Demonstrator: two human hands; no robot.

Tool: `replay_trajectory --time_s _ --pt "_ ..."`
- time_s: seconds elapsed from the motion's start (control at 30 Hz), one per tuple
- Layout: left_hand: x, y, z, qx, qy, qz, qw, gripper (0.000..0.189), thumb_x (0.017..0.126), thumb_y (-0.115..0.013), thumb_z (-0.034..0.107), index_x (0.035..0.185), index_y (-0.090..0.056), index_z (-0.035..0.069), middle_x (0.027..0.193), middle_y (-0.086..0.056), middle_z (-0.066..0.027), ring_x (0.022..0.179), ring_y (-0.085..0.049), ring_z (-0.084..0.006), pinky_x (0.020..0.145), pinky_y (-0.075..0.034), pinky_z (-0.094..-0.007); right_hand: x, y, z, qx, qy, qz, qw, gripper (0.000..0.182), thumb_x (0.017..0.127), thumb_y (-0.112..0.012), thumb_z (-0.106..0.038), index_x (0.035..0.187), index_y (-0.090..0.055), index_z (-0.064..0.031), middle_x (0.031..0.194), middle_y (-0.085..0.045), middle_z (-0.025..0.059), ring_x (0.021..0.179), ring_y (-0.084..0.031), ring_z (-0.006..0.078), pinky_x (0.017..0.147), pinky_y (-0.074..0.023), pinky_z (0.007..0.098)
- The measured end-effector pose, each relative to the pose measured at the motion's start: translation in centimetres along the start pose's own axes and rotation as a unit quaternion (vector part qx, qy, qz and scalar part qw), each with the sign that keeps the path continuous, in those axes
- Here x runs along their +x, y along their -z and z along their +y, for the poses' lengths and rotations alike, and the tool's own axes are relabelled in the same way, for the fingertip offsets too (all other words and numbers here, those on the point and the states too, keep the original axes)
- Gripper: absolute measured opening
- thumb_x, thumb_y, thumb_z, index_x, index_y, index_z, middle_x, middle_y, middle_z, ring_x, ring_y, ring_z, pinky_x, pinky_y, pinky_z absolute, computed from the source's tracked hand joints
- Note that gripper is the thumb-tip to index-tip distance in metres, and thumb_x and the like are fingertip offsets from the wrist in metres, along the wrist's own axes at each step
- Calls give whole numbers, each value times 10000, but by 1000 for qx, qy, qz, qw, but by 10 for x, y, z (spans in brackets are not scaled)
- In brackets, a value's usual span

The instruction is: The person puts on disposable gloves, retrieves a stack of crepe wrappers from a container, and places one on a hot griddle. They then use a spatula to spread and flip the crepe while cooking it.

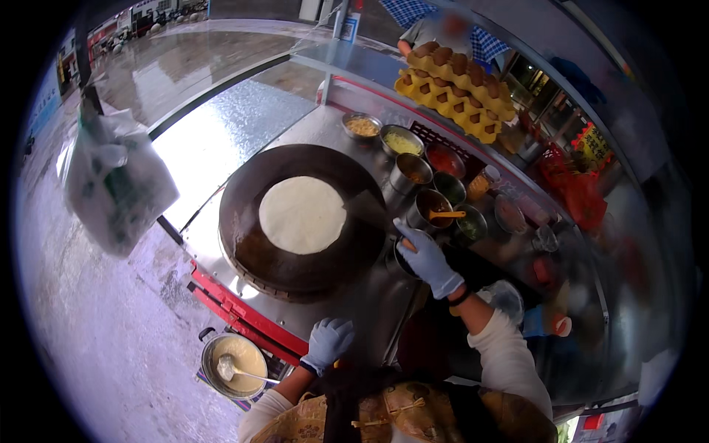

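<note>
A round pale crepe lies flat on the dark round griddle. My right hand, in a thin pale glove, grips the wooden handle of a wide flat scraper, whose dark blade reaches over the griddle's right part near the crepe's edge. Below the griddle, at the counter's front edge, my left hand is gloved too, with loosely bent fingers and nothing visible in it. To its lower left, a pot of batter with a ladle in it stands beside the cart.
Several metal bowls of toppings, one with shredded food, and a container with an orange-handled spoon stand right of the griddle. Stacked yellow egg trays are behind them, with a person beyond. A plastic bag hangs at left.
</note>
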State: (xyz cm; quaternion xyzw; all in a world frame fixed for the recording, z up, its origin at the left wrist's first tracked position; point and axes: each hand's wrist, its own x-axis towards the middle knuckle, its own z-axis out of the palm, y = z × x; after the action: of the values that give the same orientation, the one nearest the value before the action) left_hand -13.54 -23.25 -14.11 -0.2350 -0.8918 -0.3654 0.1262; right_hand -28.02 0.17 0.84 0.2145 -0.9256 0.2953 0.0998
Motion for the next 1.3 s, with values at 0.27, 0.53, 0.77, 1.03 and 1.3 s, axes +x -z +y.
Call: replay_trajectory --time_s 0.27,0.53,0.77,1.03,1.3 --pt "1 -11 -6 83 -3 -23 996 226 719 -637 201 943 -629 170 960 -574 -27 894 -521 -256 746 -414 -396 -120 -53 -57 541 -341 -72 765 309 957 -423 -153 1246 -518 -97 730 -505 -14 617 -428 34 572 -381 166" --pt "-12 -23 -23 111 -13 -76 991 334 707 -638 234 1034 -590 178 1002 -545 -45 928 -509 -269 760 -398 -414 -136 -103 -30 350 -204 77 911 401 824 -637 -109 1191 -501 -22 816 -540 36 735 -527 121 669 -454 260" --pt "-8 -28 -22 131 -48 -27 990 399 683 -656 233 1066 -555 181 1032 -543 -43 938 -511 -259 755 -399 -409 -122 -97 -19 247 -123 80 958 428 758 -706 -102 1126 -513 -1 815 -531 83 732 -548 179 674 -458 289" --pt "-7 -27 -21 123 -32 -62 990 397 669 -659 231 1048 -558 175 1015 -548 -47 916 -522 -267 722 -409 -410 -134 -122 -10 262 -168 44 949 392 764 -708 -158 1070 -521 0 935 -560 141 850 -581 260 740 -465 337" --pt "-6 -26 -22 115 -23 -71 991 366 666 -649 232 1018 -575 164 979 -552 -58 868 -533 -276 702 -418 -422 -131 -117 -13 275 -178 2 945 378 779 -698 -164 1066 -515 1 950 -561 147 873 -581 258 763 -464 332"
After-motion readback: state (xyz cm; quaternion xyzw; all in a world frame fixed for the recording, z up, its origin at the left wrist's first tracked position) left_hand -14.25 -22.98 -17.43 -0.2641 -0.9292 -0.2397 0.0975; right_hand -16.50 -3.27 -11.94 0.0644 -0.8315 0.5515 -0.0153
